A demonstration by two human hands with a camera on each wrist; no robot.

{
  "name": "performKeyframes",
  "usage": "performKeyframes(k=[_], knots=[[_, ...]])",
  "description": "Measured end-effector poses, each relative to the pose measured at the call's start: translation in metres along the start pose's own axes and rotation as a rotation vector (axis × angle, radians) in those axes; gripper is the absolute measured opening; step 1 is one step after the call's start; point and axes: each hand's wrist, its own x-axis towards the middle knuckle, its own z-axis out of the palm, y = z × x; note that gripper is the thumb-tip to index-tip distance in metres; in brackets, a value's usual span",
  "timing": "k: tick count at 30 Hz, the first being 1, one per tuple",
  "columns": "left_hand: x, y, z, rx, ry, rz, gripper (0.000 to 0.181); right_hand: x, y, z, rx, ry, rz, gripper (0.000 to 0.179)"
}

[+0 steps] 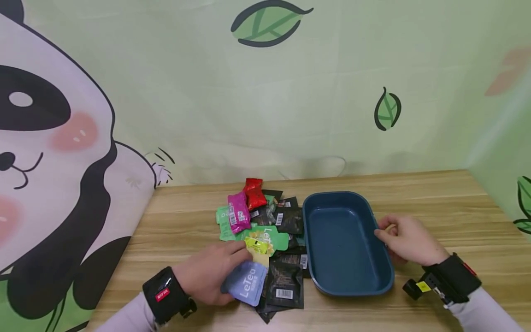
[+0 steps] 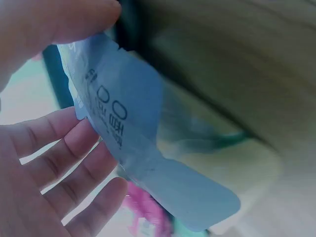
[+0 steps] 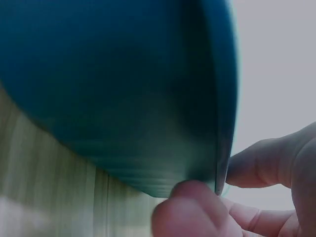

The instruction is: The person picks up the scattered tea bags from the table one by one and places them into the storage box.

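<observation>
My left hand [image 1: 209, 272] pinches a light blue LeTea packet [image 1: 247, 284] between thumb and fingers, over the left part of a pile. In the left wrist view the flat blue packet [image 2: 123, 98] stands tilted, the thumb on one side and fingertips at the other. A pale yellow packet shows behind it. My right hand [image 1: 408, 237] grips the right rim of a dark blue plastic basin [image 1: 346, 249], thumb inside and fingers outside. From the right wrist, the basin's outer wall [image 3: 113, 113] fills much of the view, fingertips at its rim.
Several black sachets [image 1: 285, 281] lie piled left of the basin. Green LeTea packets [image 1: 271, 236], a small yellow packet [image 1: 256, 245], a magenta packet [image 1: 238, 212] and a red packet [image 1: 254, 193] lie among them. The wooden table [image 1: 182, 212] meets a printed green backdrop.
</observation>
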Motion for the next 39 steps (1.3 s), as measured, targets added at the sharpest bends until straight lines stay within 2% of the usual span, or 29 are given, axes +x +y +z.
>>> performKeyframes(k=[4, 7, 11, 15, 18, 23, 29, 35, 39], knots=[[0.007, 0.006, -0.013, -0.029, 0.056, 0.013, 0.080, 0.000, 0.001, -0.002, -0.130, 0.035, -0.079, 0.024], [0.015, 0.011, -0.022, -0.034, 0.101, 0.040, 0.078, 0.001, 0.003, -0.004, -0.188, 0.042, -0.132, 0.035], [0.025, 0.015, -0.030, -0.026, 0.154, 0.081, 0.077, 0.002, 0.008, -0.007, -0.101, -0.031, -0.183, 0.064], [0.034, 0.020, -0.035, -0.021, 0.178, 0.099, 0.076, 0.003, 0.012, -0.010, -0.001, -0.100, -0.222, 0.073], [0.040, 0.023, -0.040, -0.011, 0.183, 0.096, 0.076, 0.003, 0.015, -0.011, 0.005, -0.117, -0.247, 0.075], [0.052, 0.029, -0.050, 0.009, 0.187, 0.087, 0.077, 0.003, 0.016, -0.013, 0.000, -0.132, -0.246, 0.076], [0.071, 0.035, -0.059, 0.030, 0.203, 0.114, 0.077, 0.001, 0.015, -0.014, 0.021, -0.155, -0.223, 0.079], [0.096, 0.041, -0.065, 0.050, 0.178, 0.114, 0.076, 0.001, 0.015, -0.014, 0.043, -0.167, -0.206, 0.079], [0.115, 0.047, -0.070, 0.070, 0.158, 0.139, 0.076, 0.000, 0.015, -0.013, 0.040, -0.160, -0.197, 0.079]])
